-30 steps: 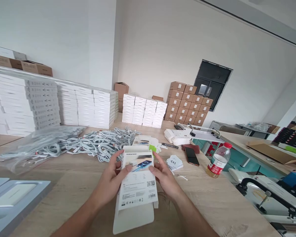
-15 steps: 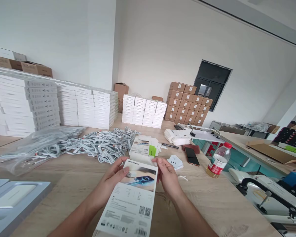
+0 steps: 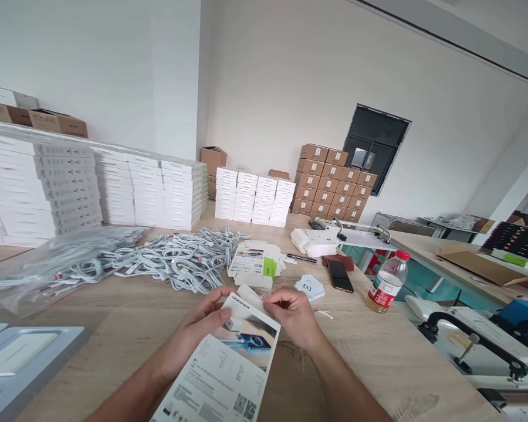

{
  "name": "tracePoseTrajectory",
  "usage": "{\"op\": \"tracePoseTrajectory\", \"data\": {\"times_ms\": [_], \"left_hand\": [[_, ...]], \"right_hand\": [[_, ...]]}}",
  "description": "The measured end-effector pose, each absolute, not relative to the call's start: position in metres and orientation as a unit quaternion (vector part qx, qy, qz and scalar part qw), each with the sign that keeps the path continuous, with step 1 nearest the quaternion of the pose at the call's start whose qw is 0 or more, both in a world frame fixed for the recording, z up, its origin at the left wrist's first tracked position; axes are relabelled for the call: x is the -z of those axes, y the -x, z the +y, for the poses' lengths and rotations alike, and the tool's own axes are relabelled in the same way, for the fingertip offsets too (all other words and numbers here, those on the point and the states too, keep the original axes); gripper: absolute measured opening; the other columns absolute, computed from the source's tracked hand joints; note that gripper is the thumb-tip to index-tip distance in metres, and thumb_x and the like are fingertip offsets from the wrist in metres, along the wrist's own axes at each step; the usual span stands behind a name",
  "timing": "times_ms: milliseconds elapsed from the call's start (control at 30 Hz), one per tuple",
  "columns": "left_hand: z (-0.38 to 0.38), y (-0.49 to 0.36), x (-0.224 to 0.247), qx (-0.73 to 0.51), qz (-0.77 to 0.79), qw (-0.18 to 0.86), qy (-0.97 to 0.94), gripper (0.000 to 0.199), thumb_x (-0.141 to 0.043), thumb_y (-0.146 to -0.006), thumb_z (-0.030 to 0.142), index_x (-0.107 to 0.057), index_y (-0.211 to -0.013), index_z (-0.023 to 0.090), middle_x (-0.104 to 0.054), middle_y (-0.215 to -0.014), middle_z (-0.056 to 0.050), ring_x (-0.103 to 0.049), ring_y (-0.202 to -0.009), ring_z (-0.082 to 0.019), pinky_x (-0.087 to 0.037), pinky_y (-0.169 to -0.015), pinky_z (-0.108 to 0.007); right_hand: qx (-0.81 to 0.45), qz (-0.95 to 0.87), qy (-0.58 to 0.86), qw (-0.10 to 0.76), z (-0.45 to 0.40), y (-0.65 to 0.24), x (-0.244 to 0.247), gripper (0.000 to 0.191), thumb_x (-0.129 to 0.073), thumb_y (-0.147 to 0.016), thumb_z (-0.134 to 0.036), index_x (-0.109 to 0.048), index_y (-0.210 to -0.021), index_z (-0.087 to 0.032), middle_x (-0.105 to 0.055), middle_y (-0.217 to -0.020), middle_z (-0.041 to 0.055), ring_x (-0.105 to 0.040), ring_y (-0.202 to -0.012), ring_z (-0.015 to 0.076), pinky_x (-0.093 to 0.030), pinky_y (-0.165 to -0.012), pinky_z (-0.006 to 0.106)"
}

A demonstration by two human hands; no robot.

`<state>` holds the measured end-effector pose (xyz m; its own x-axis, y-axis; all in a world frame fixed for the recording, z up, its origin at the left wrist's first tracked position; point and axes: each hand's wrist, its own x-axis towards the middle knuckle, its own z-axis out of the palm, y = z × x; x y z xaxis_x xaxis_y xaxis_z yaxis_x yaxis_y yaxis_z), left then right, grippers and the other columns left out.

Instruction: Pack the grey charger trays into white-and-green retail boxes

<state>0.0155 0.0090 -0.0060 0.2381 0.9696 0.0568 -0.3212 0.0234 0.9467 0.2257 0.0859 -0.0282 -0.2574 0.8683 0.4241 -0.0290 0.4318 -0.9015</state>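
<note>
A white printed cardboard box point(image 3: 222, 375), with a picture of a phone and charger, is tilted in front of me. My left hand point(image 3: 205, 319) grips its upper left edge, thumb on the printed face. At the top end, my right hand point(image 3: 290, 313) pinches by the flap point(image 3: 249, 295), its thumb and fingertips pressed together; whether anything besides the flap is between them I cannot make out. Just beyond lie several unfolded box blanks point(image 3: 250, 262) with a green patch. A heap of grey charging cables point(image 3: 180, 258) spreads to their left.
White boxes point(image 3: 145, 193) are stacked along the left and back. On the right lie a phone point(image 3: 339, 275), white cards point(image 3: 310, 287), a pen point(image 3: 301, 258) and a red-capped bottle point(image 3: 387, 281). Grey trays point(image 3: 66, 346) sit at the lower left, near the plastic bag point(image 3: 35, 281).
The box has tilted and shifted slightly down and left. My right hand has moved left over the top opening, its fingers now closed together at the flap. The view has turned slightly.
</note>
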Motion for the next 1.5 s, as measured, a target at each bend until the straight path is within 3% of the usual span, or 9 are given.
{"op": "tracePoseTrajectory", "data": {"times_ms": [167, 367, 467, 800, 967, 1067, 1167, 1300, 1500], "left_hand": [[0.007, -0.016, 0.005, -0.46, 0.357, 0.617, -0.529, 0.036, -0.065, -0.087, 0.04, -0.056, -0.118, 0.027, -0.069, -0.096, -0.004, -0.066, -0.083, -0.022, -0.049, -0.07, -0.029], [0.004, -0.017, 0.005, -0.456, 0.367, 0.595, -0.55, 0.035, -0.066, -0.086, 0.041, -0.058, -0.118, 0.027, -0.07, -0.097, -0.004, -0.066, -0.083, -0.022, -0.05, -0.071, -0.029], [0.005, -0.016, 0.006, -0.454, 0.378, 0.594, -0.546, 0.039, -0.068, -0.084, 0.044, -0.058, -0.118, 0.027, -0.07, -0.103, -0.005, -0.068, -0.085, -0.024, -0.051, -0.071, -0.03], [0.007, -0.018, 0.011, -0.454, 0.395, 0.592, -0.537, 0.052, -0.064, -0.086, 0.046, -0.042, -0.131, 0.033, -0.07, -0.095, -0.003, -0.068, -0.078, -0.023, -0.051, -0.067, -0.03], [0.009, -0.017, 0.014, -0.473, 0.405, 0.583, -0.522, 0.053, -0.069, -0.082, 0.046, -0.054, -0.13, 0.028, -0.07, -0.103, -0.006, -0.068, -0.088, -0.025, -0.052, -0.074, -0.032], [0.012, -0.017, 0.013, -0.503, 0.405, 0.579, -0.498, 0.046, -0.071, -0.08, 0.046, -0.058, -0.121, 0.028, -0.069, -0.094, -0.002, -0.068, -0.076, -0.022, -0.052, -0.065, -0.029], [0.014, -0.016, 0.009, -0.54, 0.396, 0.562, -0.485, 0.047, -0.071, -0.08, 0.046, -0.055, -0.121, 0.03, -0.068, -0.087, 0.001, -0.064, -0.066, -0.018, -0.048, -0.058, -0.025], [0.014, -0.014, 0.008, -0.561, 0.406, 0.552, -0.465, 0.047, -0.072, -0.079, 0.046, -0.055, -0.118, 0.028, -0.067, -0.081, 0.001, -0.064, -0.065, -0.018, -0.046, -0.057, -0.024], [0.015, -0.014, 0.007, -0.547, 0.386, 0.572, -0.473, 0.043, -0.072, -0.078, 0.045, -0.056, -0.114, 0.027, -0.068, -0.089, -0.001, -0.065, -0.069, -0.018, -0.048, -0.061, -0.026]], "right_hand": [[-0.636, -0.516, 0.321, 0.476, 0.088, -0.227, 0.028, 0.033, -0.084, -0.063, -0.047, -0.071, -0.064, -0.017, -0.064, -0.06, -0.0011, -0.052, -0.056, 0.0111, -0.039, -0.058, 0.026], [-0.753, -0.412, 0.301, 0.415, 0.085, -0.221, 0.032, 0.042, -0.092, -0.052, -0.039, -0.071, -0.08, -0.015, -0.071, -0.071, 0.0014, -0.06, -0.062, 0.0136, -0.044, -0.062, 0.026], [-0.731, -0.455, 0.327, 0.39, 0.083, -0.22, 0.033, 0.04, -0.092, -0.052, -0.04, -0.072, -0.076, -0.014, -0.07, -0.068, 0.0011, -0.058, -0.057, 0.0124, -0.042, -0.06, 0.027], [-0.584, -0.606, 0.331, 0.428, 0.077, -0.222, 0.024, 0.034, -0.085, -0.059, -0.047, -0.071, -0.064, -0.017, -0.066, -0.061, -0.0022, -0.052, -0.054, 0.0103, -0.038, -0.056, 0.026], [-0.592, -0.612, 0.316, 0.418, 0.076, -0.223, 0.022, 0.034, -0.083, -0.063, -0.05, -0.074, -0.068, -0.017, -0.067, -0.063, -0.0017, -0.053, -0.056, 0.0109, -0.038, -0.058, 0.025], [-0.614, -0.6, 0.305, 0.412, 0.075, -0.224, 0.02, 0.038, -0.078, -0.069, -0.054, -0.076, -0.078, -0.017, -0.07, -0.071, 0.0006, -0.057, -0.063, 0.0138, -0.042, -0.064, 0.027], [-0.678, -0.558, 0.27, 0.396, 0.075, -0.222, 0.021, 0.044, -0.076, -0.072, -0.056, -0.076, -0.099, -0.02, -0.075, -0.088, 0.0038, -0.065, -0.08, 0.0188, -0.048, -0.078, 0.033], [-0.737, -0.487, 0.241, 0.402, 0.074, -0.217, 0.027, 0.045, -0.081, -0.068, -0.047, -0.073, -0.105, -0.022, -0.075, -0.101, 0.0055, -0.068, -0.096, 0.0227, -0.049, -0.088, 0.038], [-0.762, -0.379, 0.289, 0.437, 0.075, -0.216, 0.028, 0.034, -0.087, -0.054, -0.029, -0.073, -0.083, -0.018, -0.077, -0.086, 0.0046, -0.07, -0.082, 0.023, -0.051, -0.07, 0.033]]}}
